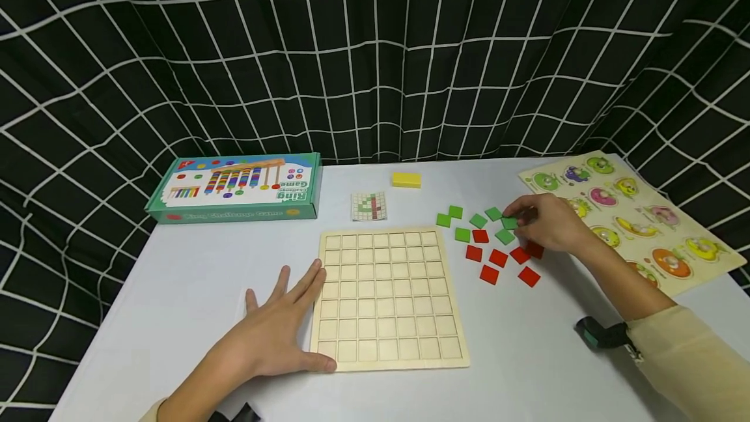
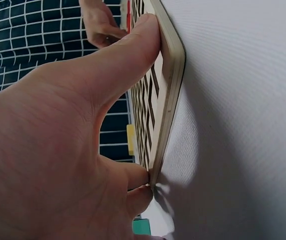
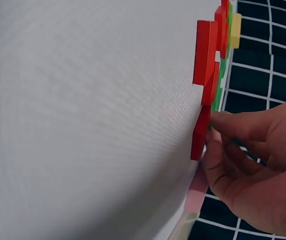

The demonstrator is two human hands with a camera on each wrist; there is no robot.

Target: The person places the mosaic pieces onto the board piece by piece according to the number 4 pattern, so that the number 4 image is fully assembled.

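Observation:
A pale wooden board (image 1: pixel 383 298) with a grid of square recesses lies in front of me. My left hand (image 1: pixel 272 334) rests against its left side, fingers spread and straight. In the left wrist view the thumb (image 2: pixel 132 42) presses on the board's near corner, while other fingertips meet its side edge. To the right of the board, my right hand (image 1: pixel 551 223) pinches a green square tile (image 1: pixel 509 222) between thumb and fingers. Other green tiles (image 1: pixel 462 234) lie around it, with several red tiles (image 1: pixel 489 275) nearer to me; one red tile (image 1: pixel 534 249) sits partly under the hand.
Behind the board lie a small pattern card (image 1: pixel 369 206) and a yellow block (image 1: pixel 406 180). A ring game box (image 1: pixel 234 187) stands at back left. On the right, a fruit picture board (image 1: pixel 638 213) lies partly beneath the right forearm. A black gridded curtain (image 1: pixel 375 51) hangs behind the table.

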